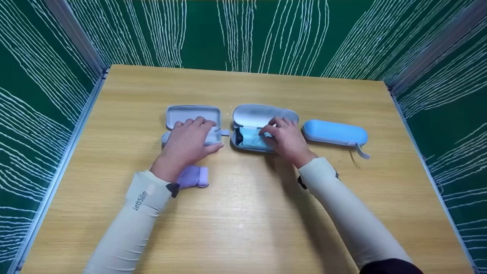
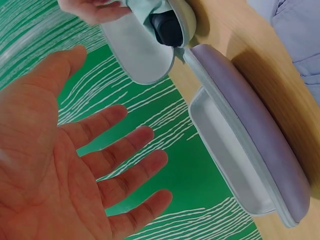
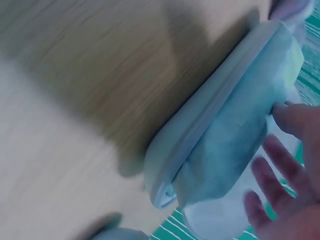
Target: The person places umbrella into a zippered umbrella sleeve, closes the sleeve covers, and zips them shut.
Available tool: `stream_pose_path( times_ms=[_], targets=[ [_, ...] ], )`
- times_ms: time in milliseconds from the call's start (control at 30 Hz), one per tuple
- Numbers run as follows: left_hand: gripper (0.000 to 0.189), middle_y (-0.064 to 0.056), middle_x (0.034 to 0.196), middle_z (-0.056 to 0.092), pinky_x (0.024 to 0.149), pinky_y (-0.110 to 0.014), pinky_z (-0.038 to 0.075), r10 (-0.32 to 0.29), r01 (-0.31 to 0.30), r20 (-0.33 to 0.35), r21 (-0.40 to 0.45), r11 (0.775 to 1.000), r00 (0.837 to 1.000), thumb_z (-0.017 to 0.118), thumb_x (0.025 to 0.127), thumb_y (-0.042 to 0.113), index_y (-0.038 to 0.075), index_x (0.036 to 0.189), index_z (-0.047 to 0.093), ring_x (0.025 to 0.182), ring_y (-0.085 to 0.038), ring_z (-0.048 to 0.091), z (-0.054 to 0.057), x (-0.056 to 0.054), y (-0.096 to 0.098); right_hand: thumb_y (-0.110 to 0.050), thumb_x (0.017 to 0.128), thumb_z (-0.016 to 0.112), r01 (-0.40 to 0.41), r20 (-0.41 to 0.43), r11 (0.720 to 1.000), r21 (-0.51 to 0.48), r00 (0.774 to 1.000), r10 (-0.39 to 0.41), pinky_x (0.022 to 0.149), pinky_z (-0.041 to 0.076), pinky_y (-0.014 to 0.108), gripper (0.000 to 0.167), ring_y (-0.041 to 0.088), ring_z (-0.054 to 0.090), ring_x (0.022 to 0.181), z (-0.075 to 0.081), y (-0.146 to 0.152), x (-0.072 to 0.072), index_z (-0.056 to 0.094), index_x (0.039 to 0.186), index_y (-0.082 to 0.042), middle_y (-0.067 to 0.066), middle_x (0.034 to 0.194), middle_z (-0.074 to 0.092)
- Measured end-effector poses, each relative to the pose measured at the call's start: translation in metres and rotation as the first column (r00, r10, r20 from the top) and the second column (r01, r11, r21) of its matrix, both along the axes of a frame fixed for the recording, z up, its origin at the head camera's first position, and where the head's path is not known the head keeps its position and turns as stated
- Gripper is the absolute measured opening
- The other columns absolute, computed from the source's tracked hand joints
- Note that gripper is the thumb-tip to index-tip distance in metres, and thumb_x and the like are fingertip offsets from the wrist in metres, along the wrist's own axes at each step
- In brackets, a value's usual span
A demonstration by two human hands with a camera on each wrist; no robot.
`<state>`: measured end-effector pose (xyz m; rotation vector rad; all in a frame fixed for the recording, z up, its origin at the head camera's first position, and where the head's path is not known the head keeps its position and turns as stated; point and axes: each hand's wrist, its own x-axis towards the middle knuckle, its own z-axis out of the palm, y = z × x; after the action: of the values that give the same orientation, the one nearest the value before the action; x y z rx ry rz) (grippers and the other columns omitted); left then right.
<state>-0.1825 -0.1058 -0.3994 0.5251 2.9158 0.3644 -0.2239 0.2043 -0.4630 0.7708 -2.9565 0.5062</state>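
My left hand [image 1: 188, 144] hovers over an open lavender zip case [image 1: 193, 113], fingers spread and palm bare in the left wrist view. That case's outer shell [image 2: 260, 125] looks purple, with a pale lining. To its right, an open light-blue case [image 1: 262, 115] holds what looks like a folded teal umbrella [image 1: 251, 137] with a black end. My right hand [image 1: 289, 139] reaches over this case. Its thumb [image 3: 292, 117] touches the teal fabric while the other fingers stay apart from it. A folded purple umbrella [image 1: 190, 177] lies near my left wrist, partly hidden by it.
A closed blue case [image 1: 336, 133] with a strap lies to the right of the open cases. The wooden table [image 1: 243, 224] is bordered by green panels [image 1: 274, 36] with white lines at the back and sides.
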Motion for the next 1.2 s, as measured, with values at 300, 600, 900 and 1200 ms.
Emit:
stream_pose_path(
  times_ms=[300,600,900,1200],
  targets=[
    [0.074,-0.014,0.150,0.051,0.112,-0.062,0.035,-0.001,0.001,0.011,-0.005,1.000,1.000,0.059,0.096,0.065,0.016,0.151,0.050,0.136,-0.038,0.048,0.002,0.002,0.001,-0.043,0.079,0.090,0.185,-0.156,0.983,0.016,0.971,-0.180,0.117,0.026,0.062,0.091,0.041,0.030,0.144,0.003,0.002,-0.006,0.043,0.155,-0.025,0.014,0.161,0.030],
    [0.075,-0.013,0.149,0.051,0.112,-0.062,0.035,-0.002,0.003,0.014,-0.008,1.000,1.000,0.060,0.095,0.065,0.017,0.151,0.050,0.137,-0.038,0.047,0.003,0.003,0.001,-0.051,0.083,0.084,0.204,-0.064,0.973,0.110,0.978,-0.198,0.121,0.000,0.066,0.103,0.044,0.019,0.153,0.003,0.006,-0.005,0.025,0.164,-0.026,0.014,0.167,0.026],
    [0.074,-0.014,0.149,0.052,0.112,-0.062,0.035,-0.030,0.030,0.010,-0.003,1.000,0.999,0.060,0.096,0.063,0.014,0.150,0.050,0.136,-0.038,0.048,0.000,0.002,0.006,-0.048,0.086,0.082,0.197,-0.082,0.979,0.055,0.978,-0.192,0.119,0.012,0.069,0.090,0.043,0.033,0.141,-0.001,0.011,0.002,0.034,0.160,-0.027,0.013,0.151,0.042],
    [0.073,-0.011,0.149,0.052,0.111,-0.060,0.037,-0.059,0.059,0.003,0.017,0.998,0.998,0.061,0.096,0.063,0.017,0.151,0.050,0.135,-0.036,0.049,-0.004,0.002,0.016,-0.047,0.088,0.080,0.162,-0.071,0.987,0.004,0.984,-0.161,0.120,0.017,0.064,0.066,0.041,0.029,0.146,-0.006,0.016,0.014,0.053,0.144,-0.024,0.012,0.159,0.037]
  ],
)
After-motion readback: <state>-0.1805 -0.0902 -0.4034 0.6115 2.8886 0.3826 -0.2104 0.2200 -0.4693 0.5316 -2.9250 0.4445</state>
